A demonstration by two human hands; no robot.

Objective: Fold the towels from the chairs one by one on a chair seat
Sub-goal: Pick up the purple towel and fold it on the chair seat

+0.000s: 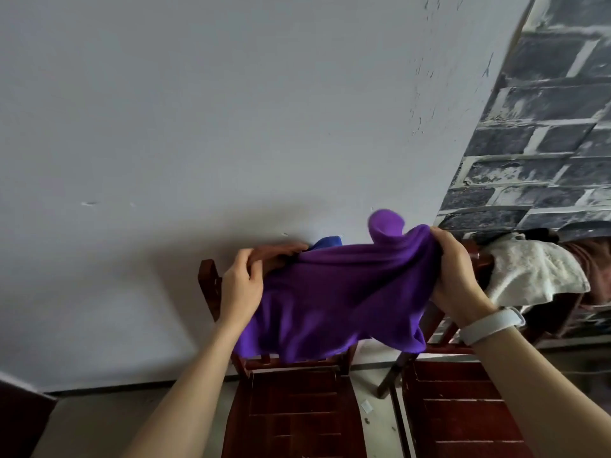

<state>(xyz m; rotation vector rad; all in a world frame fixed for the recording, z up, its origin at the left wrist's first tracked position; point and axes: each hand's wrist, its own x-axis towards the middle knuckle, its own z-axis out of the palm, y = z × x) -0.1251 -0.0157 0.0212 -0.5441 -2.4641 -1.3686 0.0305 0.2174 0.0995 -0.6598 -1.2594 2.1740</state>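
Observation:
A purple towel hangs spread in front of the backrest of the left dark red wooden chair. My left hand grips its left upper edge. My right hand, with a white band on the wrist, grips its right upper corner, where a fold of cloth stands up. Behind the purple towel a brown towel and a blue towel lie over the same backrest. A white towel is draped over the backrest of the right chair.
A plain white wall fills the upper left. A grey brick-patterned wall stands at the right. A brownish cloth hangs beyond the white towel. Both chair seats lie close below me, with a narrow strip of floor between them.

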